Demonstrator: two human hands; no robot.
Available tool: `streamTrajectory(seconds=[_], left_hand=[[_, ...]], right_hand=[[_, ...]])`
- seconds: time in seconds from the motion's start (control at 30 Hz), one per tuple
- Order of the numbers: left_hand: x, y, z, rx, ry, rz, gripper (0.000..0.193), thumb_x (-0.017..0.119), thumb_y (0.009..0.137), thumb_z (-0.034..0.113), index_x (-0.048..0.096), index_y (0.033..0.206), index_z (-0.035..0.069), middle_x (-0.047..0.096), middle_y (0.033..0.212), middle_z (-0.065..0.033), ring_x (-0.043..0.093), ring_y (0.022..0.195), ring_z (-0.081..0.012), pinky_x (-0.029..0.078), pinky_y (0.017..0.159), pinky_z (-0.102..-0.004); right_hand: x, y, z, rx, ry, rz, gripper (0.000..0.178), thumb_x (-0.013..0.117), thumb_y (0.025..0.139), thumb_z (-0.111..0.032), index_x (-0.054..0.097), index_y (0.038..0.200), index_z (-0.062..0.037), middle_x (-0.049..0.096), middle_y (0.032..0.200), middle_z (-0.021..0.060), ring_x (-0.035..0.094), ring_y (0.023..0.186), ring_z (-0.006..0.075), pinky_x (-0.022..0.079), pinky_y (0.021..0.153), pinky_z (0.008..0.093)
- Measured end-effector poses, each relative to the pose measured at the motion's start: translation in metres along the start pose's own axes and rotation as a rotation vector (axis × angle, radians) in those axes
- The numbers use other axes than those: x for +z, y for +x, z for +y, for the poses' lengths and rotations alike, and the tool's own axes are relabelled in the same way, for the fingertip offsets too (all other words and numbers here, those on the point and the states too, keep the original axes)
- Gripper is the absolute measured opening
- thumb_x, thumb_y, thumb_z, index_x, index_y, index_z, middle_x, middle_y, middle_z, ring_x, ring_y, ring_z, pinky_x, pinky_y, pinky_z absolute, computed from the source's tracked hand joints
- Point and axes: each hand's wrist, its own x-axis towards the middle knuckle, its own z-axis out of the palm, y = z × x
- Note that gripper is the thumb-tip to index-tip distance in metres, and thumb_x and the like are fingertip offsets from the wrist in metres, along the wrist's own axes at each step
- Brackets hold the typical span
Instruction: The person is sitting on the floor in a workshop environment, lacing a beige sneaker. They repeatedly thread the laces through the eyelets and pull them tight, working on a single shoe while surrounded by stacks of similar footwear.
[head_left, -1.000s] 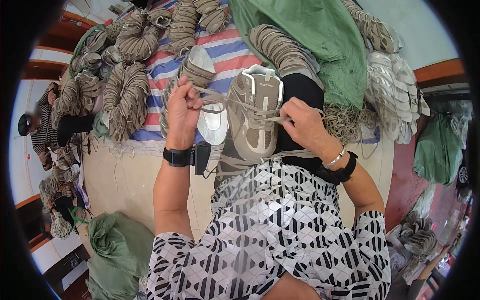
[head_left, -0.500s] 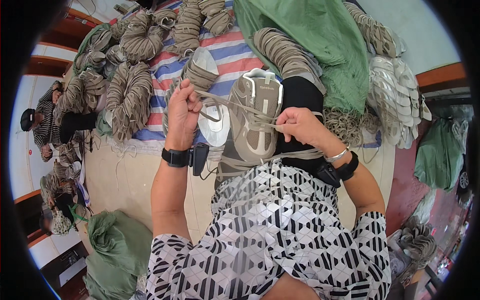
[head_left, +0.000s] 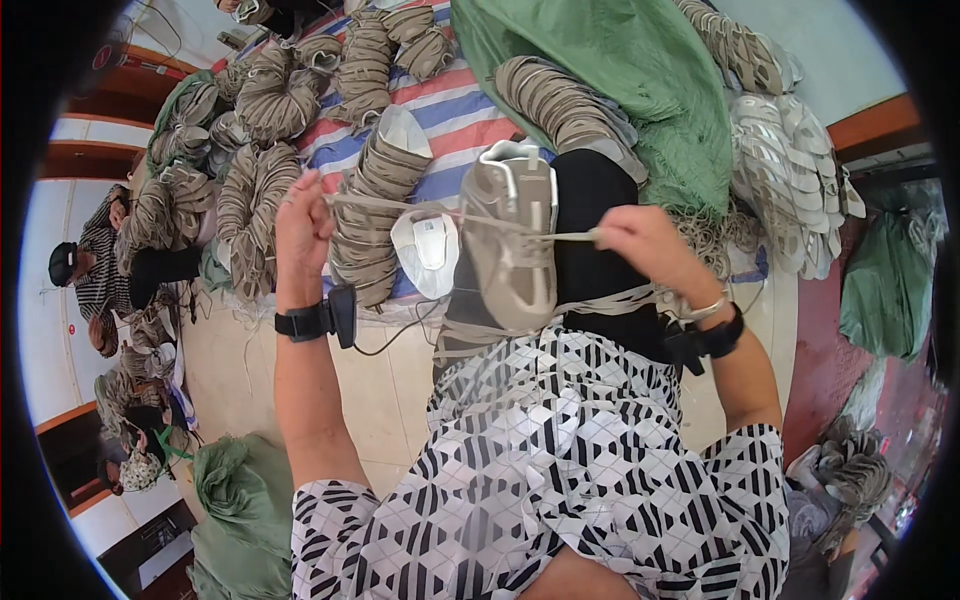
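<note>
A beige and grey shoe upper with a white-edged collar lies on my lap, its toe toward me. My left hand is closed on one end of a beige shoelace, out to the left of the upper. The other end is pinched in my right hand on the right side. Between the hands the lace runs taut across the eyelets. A bundle of loose laces lies over my thighs, under the toe. Left of the upper, a flat white-lined piece rests beside a stack of uppers.
Several curved stacks of uppers lie on a striped sheet. A green sack spreads ahead on the right. Pale uppers are piled at the right. Another person sits far left. More green sacks stand lower left.
My hands have moved apart, the left to the left and the right to the right. The lace between them has drawn straight across the upper.
</note>
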Motion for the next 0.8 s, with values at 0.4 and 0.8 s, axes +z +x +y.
streamTrajectory(seconds=[0.4, 0.8], left_hand=[[-0.034, -0.02, -0.134, 0.387, 0.984, -0.048, 0.03, 0.046, 0.095, 0.03, 0.06, 0.083, 0.006, 0.052, 0.065, -0.0006, 0.046, 0.052, -0.0089, 0.034, 0.043, -0.0265], [0.109, -0.061, -0.107, 0.061, 0.483, -0.424, 0.026, 0.052, 0.097, 0.026, 0.06, 0.083, 0.006, 0.046, 0.067, 0.0065, 0.04, 0.06, -0.0029, 0.034, 0.054, -0.0178]], right_hand=[[-0.046, -0.077, 0.13, 0.778, 0.685, 0.34, 0.025, 0.049, 0.091, -0.008, 0.051, 0.113, 0.0023, 0.066, 0.08, 0.0087, 0.057, 0.058, 0.0092, 0.045, 0.047, 0.0246], [-0.003, 0.038, -0.027, -0.051, 0.031, 0.354, 0.016, 0.055, 0.088, -0.011, 0.064, 0.099, -0.0025, 0.066, 0.073, 0.0131, 0.064, 0.056, 0.0221, 0.049, 0.049, 0.031]])
